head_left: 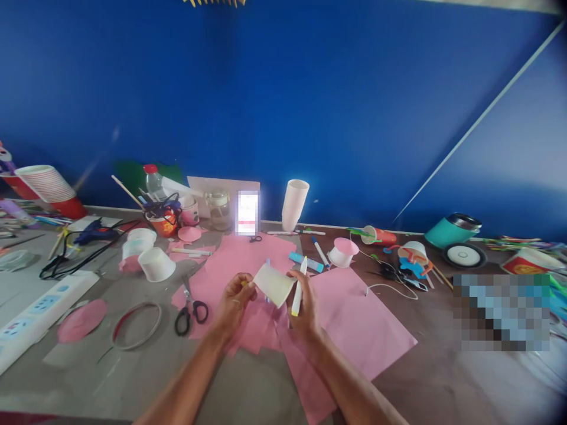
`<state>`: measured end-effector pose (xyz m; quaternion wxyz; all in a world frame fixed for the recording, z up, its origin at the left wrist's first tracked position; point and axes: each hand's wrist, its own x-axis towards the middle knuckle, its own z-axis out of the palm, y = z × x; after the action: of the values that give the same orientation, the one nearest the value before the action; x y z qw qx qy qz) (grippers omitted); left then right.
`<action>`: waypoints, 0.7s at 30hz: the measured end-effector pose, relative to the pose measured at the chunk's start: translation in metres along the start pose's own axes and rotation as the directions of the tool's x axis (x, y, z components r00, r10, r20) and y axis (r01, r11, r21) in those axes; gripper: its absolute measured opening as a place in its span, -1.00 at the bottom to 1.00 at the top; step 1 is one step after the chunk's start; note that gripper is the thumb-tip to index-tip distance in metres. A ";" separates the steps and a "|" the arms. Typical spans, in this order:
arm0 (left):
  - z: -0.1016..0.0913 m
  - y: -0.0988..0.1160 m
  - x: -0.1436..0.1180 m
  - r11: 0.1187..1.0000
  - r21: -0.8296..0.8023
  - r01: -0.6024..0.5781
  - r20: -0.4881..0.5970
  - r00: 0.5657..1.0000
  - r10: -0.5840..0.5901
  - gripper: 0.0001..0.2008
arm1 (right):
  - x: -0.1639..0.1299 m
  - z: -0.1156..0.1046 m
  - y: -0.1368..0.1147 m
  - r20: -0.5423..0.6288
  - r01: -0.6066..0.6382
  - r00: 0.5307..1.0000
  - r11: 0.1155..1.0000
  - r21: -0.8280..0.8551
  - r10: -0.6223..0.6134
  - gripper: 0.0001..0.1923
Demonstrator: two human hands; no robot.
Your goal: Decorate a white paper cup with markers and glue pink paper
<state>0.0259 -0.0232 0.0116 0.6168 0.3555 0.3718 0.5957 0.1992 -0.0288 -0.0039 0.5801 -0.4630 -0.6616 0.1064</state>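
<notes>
Between my hands, a pale paper cup lies tilted on its side above pink paper. My left hand is closed at the cup's left end, and a small yellow bit shows by its fingertips; I cannot make out what it is. A white marker with yellow ends is held in my right hand, whose fingertips also meet the cup's right edge. Pink paper sheets spread under and around both hands. Black-handled scissors lie to the left of my left hand.
A lit phone stands upright at the back, near a tall cup stack. White cups, a tape roll and a power strip lie left. Rightward are a pink-topped cup, a glue stick and a teal flask.
</notes>
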 end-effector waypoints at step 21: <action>0.004 0.000 0.001 0.993 -0.102 0.058 -0.004 0.998 -0.059 -0.71 | -0.006 0.009 0.002 -0.005 -0.248 0.968 0.958 0.142 0.251 -0.71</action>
<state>0.0289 -0.0225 0.0137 0.6500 0.3104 0.3534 0.5968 0.1915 -0.0282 -0.0120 0.6007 -0.5022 -0.5820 0.2195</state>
